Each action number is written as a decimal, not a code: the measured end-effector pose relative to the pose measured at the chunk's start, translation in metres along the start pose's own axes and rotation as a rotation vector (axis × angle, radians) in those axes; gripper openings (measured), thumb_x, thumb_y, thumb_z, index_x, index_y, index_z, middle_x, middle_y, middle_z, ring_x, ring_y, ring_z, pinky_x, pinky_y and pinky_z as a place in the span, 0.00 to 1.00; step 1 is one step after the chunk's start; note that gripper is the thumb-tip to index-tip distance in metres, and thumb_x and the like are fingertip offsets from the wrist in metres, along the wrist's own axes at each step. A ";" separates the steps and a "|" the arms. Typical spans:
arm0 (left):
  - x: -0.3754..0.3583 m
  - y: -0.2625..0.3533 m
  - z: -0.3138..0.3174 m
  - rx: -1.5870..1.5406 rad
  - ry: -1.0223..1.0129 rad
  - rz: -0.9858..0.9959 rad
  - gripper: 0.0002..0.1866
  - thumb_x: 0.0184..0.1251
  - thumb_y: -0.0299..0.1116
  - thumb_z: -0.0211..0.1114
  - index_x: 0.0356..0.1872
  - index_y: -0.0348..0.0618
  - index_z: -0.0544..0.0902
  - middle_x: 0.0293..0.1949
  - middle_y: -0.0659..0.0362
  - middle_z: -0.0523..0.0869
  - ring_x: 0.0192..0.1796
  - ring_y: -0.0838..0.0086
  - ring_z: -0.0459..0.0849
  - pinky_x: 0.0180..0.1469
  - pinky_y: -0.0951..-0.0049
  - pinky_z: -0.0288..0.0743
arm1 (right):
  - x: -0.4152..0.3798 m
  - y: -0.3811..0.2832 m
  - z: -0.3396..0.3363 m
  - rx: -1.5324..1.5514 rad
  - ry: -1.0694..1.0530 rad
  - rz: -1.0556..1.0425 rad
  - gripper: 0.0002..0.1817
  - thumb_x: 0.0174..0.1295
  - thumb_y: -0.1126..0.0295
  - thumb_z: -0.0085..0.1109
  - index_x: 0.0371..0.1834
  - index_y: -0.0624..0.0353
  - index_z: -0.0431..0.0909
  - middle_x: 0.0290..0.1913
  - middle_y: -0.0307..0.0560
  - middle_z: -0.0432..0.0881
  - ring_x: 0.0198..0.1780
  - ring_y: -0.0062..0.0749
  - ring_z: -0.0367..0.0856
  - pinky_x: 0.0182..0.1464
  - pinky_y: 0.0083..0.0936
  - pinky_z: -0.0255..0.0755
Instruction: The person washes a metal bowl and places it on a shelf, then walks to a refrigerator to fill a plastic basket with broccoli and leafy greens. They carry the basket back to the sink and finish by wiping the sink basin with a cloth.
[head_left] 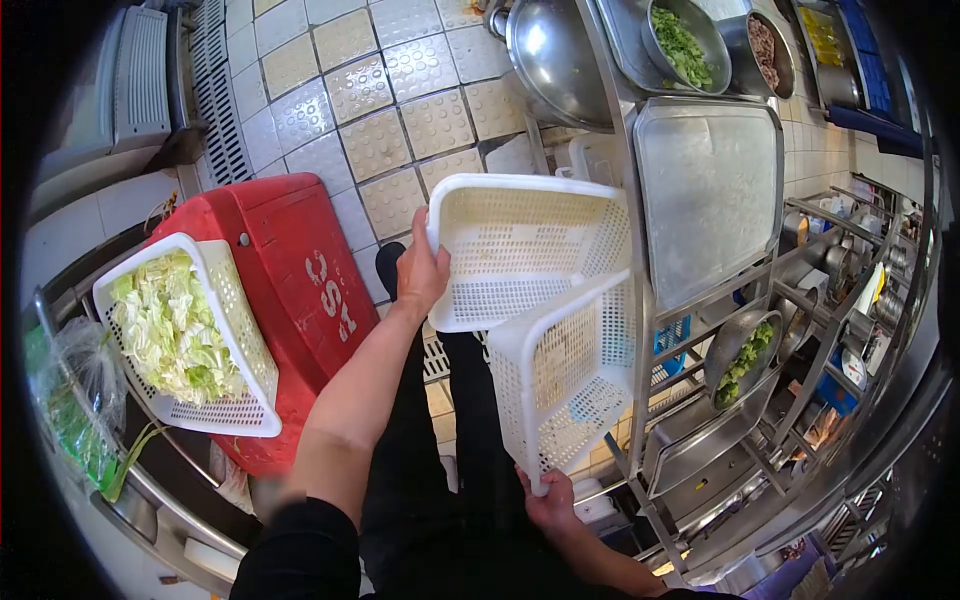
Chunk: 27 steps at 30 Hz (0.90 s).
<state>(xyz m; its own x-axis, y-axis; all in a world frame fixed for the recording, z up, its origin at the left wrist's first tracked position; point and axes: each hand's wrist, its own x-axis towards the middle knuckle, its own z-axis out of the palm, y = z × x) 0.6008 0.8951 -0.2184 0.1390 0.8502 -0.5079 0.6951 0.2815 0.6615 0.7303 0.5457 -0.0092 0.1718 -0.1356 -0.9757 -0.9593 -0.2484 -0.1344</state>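
My left hand (420, 272) is closed around the left rim of a white perforated plastic basket (530, 184), which is tilted with its inside facing me. A second white perforated basket (513, 395) overlaps the lower right part of the first. At its bottom corner, my right hand (552, 503) grips the rim. Both baskets hang in front of my legs and hold no food that I can see. Their right sides come up close against the metal rack (628, 300).
On the left, a white basket (262, 345) of chopped cabbage (175, 325) sits on a red box (290, 250). The rack carries a metal tray (710, 200), a bowl of chopped greens (685, 45) and a pot of meat (762, 50). Tiled floor (400, 130) lies ahead.
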 end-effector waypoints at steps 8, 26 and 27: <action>0.000 -0.022 -0.051 0.012 0.126 -0.124 0.43 0.62 0.26 0.60 0.76 0.50 0.48 0.42 0.35 0.84 0.44 0.40 0.85 0.48 0.50 0.77 | 0.062 -0.006 -0.011 0.195 0.088 -0.122 0.25 0.45 0.80 0.48 0.51 0.75 0.66 0.55 0.63 0.73 0.59 0.59 0.74 0.65 0.44 0.75; -0.008 -0.150 -0.024 -0.466 0.100 -0.351 0.28 0.59 0.19 0.57 0.63 0.34 0.65 0.50 0.49 0.81 0.51 0.63 0.81 0.55 0.64 0.76 | 0.273 -0.175 -0.040 0.147 0.190 -0.581 0.16 0.74 0.62 0.50 0.53 0.64 0.71 0.48 0.51 0.77 0.48 0.38 0.79 0.55 0.28 0.80; -0.014 -0.150 -0.023 -0.525 0.086 -0.344 0.28 0.59 0.19 0.57 0.64 0.36 0.64 0.50 0.50 0.81 0.52 0.64 0.81 0.55 0.65 0.76 | 0.276 -0.182 -0.040 0.296 0.217 -0.472 0.17 0.74 0.60 0.50 0.55 0.62 0.70 0.48 0.50 0.77 0.48 0.39 0.79 0.55 0.30 0.80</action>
<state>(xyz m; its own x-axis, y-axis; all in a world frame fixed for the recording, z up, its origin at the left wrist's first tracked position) 0.4785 0.8515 -0.2976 -0.1032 0.6984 -0.7083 0.2482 0.7076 0.6616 0.9617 0.5151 -0.2471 0.6066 -0.2765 -0.7454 -0.7844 -0.0556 -0.6177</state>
